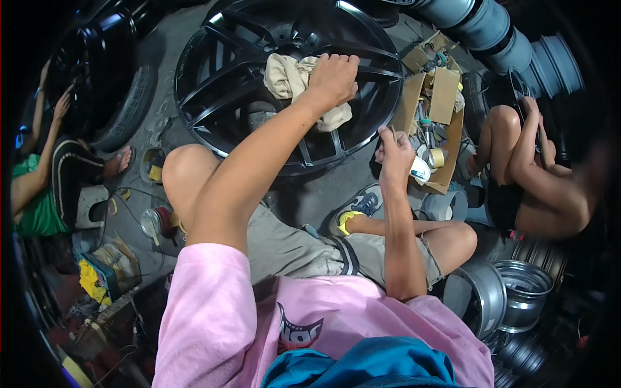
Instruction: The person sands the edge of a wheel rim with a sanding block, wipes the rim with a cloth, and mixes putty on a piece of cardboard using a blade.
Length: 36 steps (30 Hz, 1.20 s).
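Observation:
A large black wheel rim (220,84) with glossy spokes lies in front of me. My left hand (333,81) is closed over a crumpled beige rag (284,76), which rests on the spokes near the hub. To the right of the rim, my right hand (395,154) is held up with its fingers pinched together. A thin, light-coloured tip shows between those fingers, too small to name. Just beyond that hand stands a cardboard box (445,97) holding tools, a roll of tape (436,157) and other small items.
Co-workers sit at the left by a dark tyre (132,110) and at the right. Grey rims (498,39) are lined up at the upper right; a silver rim (524,291) lies lower right. A jar (151,222) and a yellow-and-green container (97,281) stand at the left.

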### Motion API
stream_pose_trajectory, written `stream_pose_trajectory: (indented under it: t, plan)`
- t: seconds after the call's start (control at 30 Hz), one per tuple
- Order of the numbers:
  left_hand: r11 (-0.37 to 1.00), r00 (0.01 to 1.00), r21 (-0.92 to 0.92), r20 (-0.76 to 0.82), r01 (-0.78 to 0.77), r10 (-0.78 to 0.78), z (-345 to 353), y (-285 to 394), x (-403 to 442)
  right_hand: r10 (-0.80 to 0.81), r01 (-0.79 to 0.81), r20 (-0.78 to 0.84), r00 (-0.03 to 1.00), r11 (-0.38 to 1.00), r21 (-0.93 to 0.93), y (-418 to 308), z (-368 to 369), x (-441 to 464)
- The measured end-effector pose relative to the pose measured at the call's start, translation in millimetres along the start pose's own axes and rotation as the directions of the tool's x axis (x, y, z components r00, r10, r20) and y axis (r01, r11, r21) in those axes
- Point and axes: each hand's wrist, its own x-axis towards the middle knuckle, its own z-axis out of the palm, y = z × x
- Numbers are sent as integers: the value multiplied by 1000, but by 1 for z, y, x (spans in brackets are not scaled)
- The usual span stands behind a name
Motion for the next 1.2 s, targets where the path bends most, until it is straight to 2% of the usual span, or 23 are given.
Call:
stream_pose_trajectory:
  t: [0.13,0.2,0.27,0.33,0.4,0.47,0.6,0.73,0.77,0.93,1.0,1.07,1.2]
  plan:
    - [1000,1000,18,13,6,-6,1,0,1,-5,5,7,1000,1000,28,2,-5,9]
    - [1000,998,12,53,23,-23,-2,3,1,-92,92,-1,996,991,92,-1,-1,23]
    - [999,998,24,49,27,-28,0,2,1,-57,59,-28,998,995,81,-2,1,11]
    - [1000,1000,3,20,21,-21,-1,-1,1,62,-61,-16,998,995,78,-1,2,-7]
    - [1000,1000,7,16,6,-6,1,0,0,79,-77,-30,996,994,72,1,0,-8]
    - [1000,1000,-4,5,-12,12,3,0,0,-15,15,-16,1000,999,36,0,-4,8]
    - [1000,1000,12,21,23,-23,0,0,2,-33,37,-105,994,999,38,0,4,14]
    - [1000,1000,-21,-13,-6,6,3,-2,-3,-2,3,-60,998,1000,16,7,1,-4]
    - [1000,1000,-15,0,1,-1,3,-1,-2,-62,63,-44,997,998,25,8,-1,4]
    - [1000,1000,2,-20,1,-1,7,-2,0,-85,95,-107,991,991,98,2,8,13]
    - [1000,999,-9,-43,2,-3,4,-3,0,47,-41,-90,995,997,69,7,7,-9]
    - [1000,1000,4,26,17,-17,-1,1,0,64,-57,-63,996,993,100,5,4,-16]
    - [1000,999,7,37,14,-14,1,0,1,-39,47,-105,994,996,74,-4,8,11]
